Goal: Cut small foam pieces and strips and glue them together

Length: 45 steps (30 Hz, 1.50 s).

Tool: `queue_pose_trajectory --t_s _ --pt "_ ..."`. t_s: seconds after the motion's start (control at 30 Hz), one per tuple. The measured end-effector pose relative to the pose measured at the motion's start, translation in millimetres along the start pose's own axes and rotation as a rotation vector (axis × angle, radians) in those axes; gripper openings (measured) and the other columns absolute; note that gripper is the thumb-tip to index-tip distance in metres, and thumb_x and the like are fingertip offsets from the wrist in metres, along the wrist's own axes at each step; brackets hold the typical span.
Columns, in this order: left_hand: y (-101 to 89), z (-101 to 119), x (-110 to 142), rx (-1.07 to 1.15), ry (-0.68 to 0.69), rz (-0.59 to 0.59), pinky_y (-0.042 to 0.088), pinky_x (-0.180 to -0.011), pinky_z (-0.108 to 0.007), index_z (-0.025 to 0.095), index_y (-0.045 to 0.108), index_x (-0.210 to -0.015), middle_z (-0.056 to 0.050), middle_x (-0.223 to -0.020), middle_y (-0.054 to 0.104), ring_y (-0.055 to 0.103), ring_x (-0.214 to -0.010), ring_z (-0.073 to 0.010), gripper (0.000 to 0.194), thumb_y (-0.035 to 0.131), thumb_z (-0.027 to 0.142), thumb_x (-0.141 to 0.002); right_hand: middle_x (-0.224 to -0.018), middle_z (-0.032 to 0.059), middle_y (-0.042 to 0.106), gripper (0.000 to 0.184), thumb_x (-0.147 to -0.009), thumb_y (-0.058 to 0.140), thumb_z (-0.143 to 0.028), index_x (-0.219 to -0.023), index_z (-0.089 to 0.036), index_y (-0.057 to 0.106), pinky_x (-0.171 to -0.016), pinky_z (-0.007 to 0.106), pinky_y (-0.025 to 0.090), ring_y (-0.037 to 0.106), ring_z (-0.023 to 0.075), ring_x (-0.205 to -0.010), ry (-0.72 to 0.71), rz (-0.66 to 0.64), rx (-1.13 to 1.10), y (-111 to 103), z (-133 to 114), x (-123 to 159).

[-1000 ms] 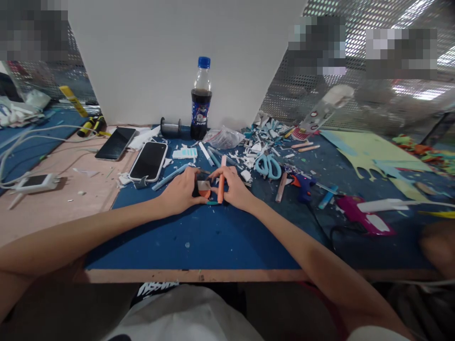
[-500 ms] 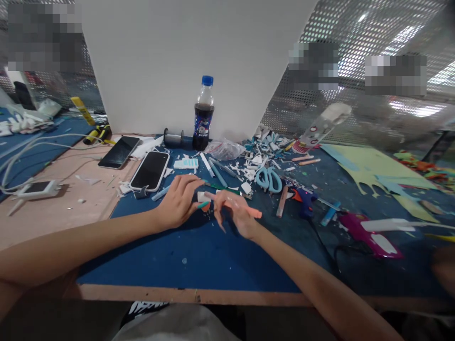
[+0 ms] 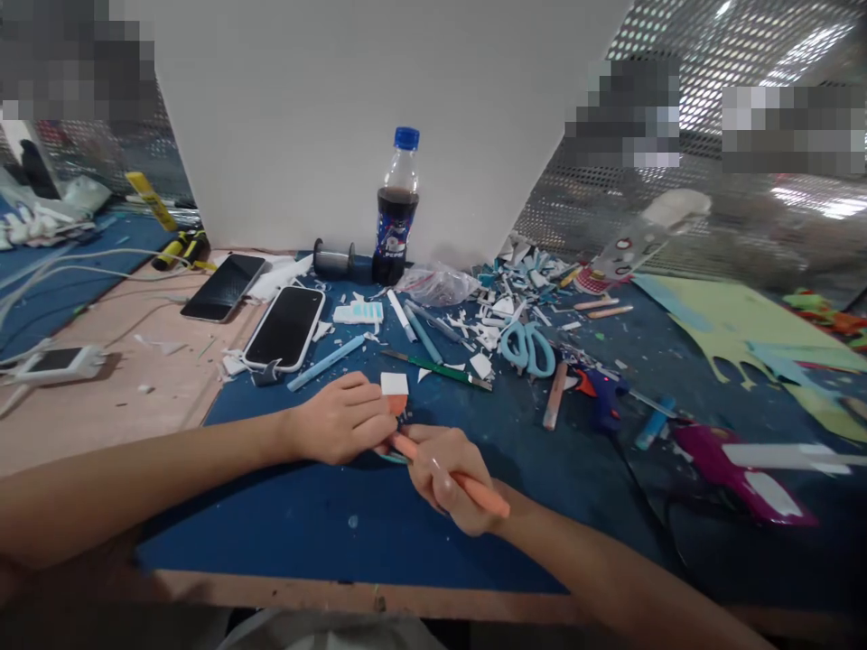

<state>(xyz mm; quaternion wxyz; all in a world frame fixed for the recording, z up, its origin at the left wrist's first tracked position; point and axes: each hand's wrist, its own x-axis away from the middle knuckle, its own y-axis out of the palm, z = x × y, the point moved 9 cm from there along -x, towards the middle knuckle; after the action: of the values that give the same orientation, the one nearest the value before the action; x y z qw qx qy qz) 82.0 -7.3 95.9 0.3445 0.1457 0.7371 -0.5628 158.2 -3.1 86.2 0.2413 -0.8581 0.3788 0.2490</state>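
My right hand (image 3: 447,474) is closed around an orange marker (image 3: 486,496), whose thick end sticks out toward the lower right. My left hand (image 3: 342,420) is closed too, its fingertips at the marker's front end, which they hide. Just past the left knuckles lies a small white and orange piece (image 3: 395,385) on the blue mat (image 3: 284,524). A green-handled craft knife (image 3: 443,368) rests beyond the hands. To the left of it is a light blue marker (image 3: 326,363).
Phones (image 3: 284,328) lie at the left. A cola bottle (image 3: 396,212) stands by the white board (image 3: 352,81). Foam scraps (image 3: 521,271), blue scissors (image 3: 526,348), a blue glue gun (image 3: 602,397) and a magenta glue gun (image 3: 745,469) lie at the right.
Both hands have come closer to me and together at the marker's front end. My left fingers have closed, and the white and orange piece and craft knife show more fully.
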Motion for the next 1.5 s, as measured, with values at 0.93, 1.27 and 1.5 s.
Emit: queue_pose_trajectory --t_s 0.93,1.27,1.5 --pt "20.5 -62 28 0.292 -0.548 -0.152 0.048 -0.08 -0.046 0.019 0.03 -0.096 -0.018 -0.111 0.048 0.05 -0.107 -0.0314 0.04 0.06 0.035 -0.076 -0.059 -0.0014 0.06 0.029 -0.09 0.049 -0.046 -0.082 -0.021 0.06 -0.041 0.024 0.042 0.053 0.0102 -0.044 0.498 0.477 0.106 -103 75 12" --pt "28.5 -64 40 0.323 -0.695 -0.178 0.05 -0.08 -0.051 0.018 0.029 -0.096 -0.018 -0.108 0.048 0.053 -0.102 -0.0327 0.046 0.061 0.038 -0.071 -0.114 0.009 0.056 0.028 -0.081 0.061 -0.02 -0.099 -0.025 0.041 -0.079 0.038 0.051 0.057 0.0168 -0.088 0.377 -0.044 0.324 -65 67 -7" --pt "33.6 -61 40 0.32 -0.687 -0.233 0.046 -0.086 -0.055 0.019 0.03 -0.1 -0.019 -0.117 0.047 0.049 -0.109 -0.0355 0.057 0.068 0.047 -0.068 -0.117 0.01 0.054 0.026 -0.081 0.058 -0.02 -0.096 -0.026 0.038 -0.085 0.044 0.047 0.054 0.0216 -0.1 0.438 -0.087 0.407 -62 69 -5"
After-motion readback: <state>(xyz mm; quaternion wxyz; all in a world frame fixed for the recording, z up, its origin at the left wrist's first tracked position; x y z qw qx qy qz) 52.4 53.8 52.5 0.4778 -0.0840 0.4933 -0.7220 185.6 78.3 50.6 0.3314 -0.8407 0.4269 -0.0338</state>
